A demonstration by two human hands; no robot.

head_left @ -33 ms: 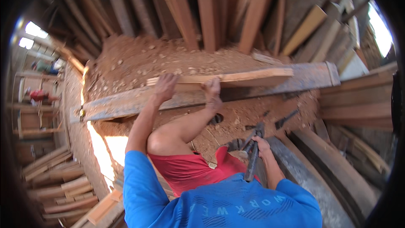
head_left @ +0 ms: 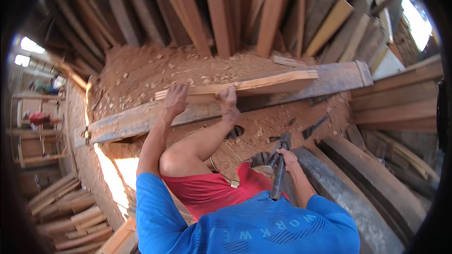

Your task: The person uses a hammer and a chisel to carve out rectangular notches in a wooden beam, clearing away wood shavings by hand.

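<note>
A pale wooden board (head_left: 278, 86) rests on its edge along a long, worn plank (head_left: 339, 81) lying across the dirt floor. My left hand (head_left: 175, 99) grips the board near its left end, with the fingers over its upper edge. My bare foot (head_left: 228, 103) presses against the same board, just right of that hand. Low at the right, beside my red shorts, my right hand (head_left: 288, 158) is closed round a dark, long-handled tool (head_left: 278, 181). Its exact kind is hard to make out. The tool's upper part points toward the floor past my hand.
A dark flat-bladed tool (head_left: 315, 127) lies on the ground right of my right hand. Thick dark beams (head_left: 348, 193) fill the lower right. Upright timbers (head_left: 219, 19) lean at the back. Cut wood (head_left: 75, 211) is piled lower left; a person in red (head_left: 40, 118) is far left.
The whole view has shifted a little, so the scene sits slightly further left and higher. The tool in my right hand has tilted slightly; the left hand and foot stay on the board.
</note>
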